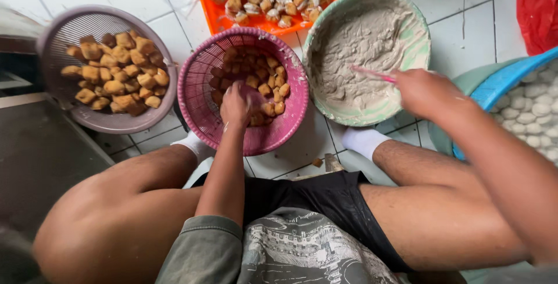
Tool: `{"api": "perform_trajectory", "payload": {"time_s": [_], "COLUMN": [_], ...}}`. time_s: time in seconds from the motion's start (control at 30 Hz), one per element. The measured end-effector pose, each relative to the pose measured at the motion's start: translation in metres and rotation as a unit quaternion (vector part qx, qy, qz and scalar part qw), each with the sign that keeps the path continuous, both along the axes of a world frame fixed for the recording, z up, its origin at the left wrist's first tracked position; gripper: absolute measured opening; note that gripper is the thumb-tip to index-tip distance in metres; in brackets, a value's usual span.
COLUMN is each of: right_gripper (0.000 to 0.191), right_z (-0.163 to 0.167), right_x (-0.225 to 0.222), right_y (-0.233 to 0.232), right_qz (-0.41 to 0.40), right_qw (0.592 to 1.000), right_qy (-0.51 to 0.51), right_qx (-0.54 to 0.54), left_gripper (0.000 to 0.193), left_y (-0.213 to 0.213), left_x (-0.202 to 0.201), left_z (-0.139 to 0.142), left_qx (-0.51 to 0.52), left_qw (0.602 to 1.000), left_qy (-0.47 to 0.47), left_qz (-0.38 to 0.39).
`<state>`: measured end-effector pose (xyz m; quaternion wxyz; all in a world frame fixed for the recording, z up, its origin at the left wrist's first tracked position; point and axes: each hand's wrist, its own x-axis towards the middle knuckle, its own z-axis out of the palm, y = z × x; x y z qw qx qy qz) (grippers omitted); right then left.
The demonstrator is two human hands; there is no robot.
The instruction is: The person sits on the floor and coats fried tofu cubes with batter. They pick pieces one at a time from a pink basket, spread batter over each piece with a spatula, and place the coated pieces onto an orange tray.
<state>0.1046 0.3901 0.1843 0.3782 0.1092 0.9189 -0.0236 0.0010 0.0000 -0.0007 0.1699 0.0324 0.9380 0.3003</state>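
My left hand [235, 107] reaches into a pink perforated basket [197, 95] of brown fried tofu cubes [268, 81], fingers closed down among the pieces; what it grips is hidden. My right hand [423, 91] holds a thin pink spoon [372, 74] whose tip rests in grey paste inside a green bowl [414, 28]. I sit with bare knees spread and white socks [361, 141] on the tiled floor.
A lilac basket [64, 34] of fried tofu cubes sits at left. An orange tray [218, 19] of filled tofu pieces lies at the top. A blue basin [505, 77] of white balls stands at right, red plastic bags [537, 5] behind it.
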Motion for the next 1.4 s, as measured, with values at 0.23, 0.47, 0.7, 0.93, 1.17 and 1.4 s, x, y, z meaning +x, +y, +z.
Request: {"api": "perform_trajectory", "payload": {"time_s": [0.23,0.47,0.7,0.93,1.17,1.4], "right_gripper": [0.026,0.024,0.024,0.014,0.02,0.012], "right_z": [-0.135,-0.147,-0.065,0.056,0.107,0.109], "right_x": [0.026,0.048,0.034,0.051,0.068,0.041], "right_y": [-0.061,-0.046,-0.014,-0.004,-0.011,-0.035], "right_qz": [0.001,-0.05,-0.474,-0.547,-0.572,-0.534], "right_qw": [0.996,0.987,0.827,0.722,0.549,0.597], "right_qy": [0.078,0.011,-0.036,0.07,0.174,0.224], "right_qx": [0.049,-0.155,-0.301,-0.417,-0.585,-0.555], "left_gripper": [0.029,0.047,0.044,0.032,0.035,0.033], "left_y": [-0.032,-0.026,0.012,0.016,0.053,0.144], "left_x": [0.026,0.005,0.022,0.017,-0.034,-0.006], "left_z": [-0.057,-0.038,-0.045,-0.036,0.016,0.142], "left_qx": [-0.254,-0.197,-0.066,-0.058,0.215,0.488], "left_qw": [0.944,0.95,0.955,0.967,0.972,0.868], "left_qy": [-0.015,-0.076,-0.151,-0.153,-0.009,-0.093], "left_qz": [-0.208,-0.23,-0.248,-0.196,0.097,-0.014]}}
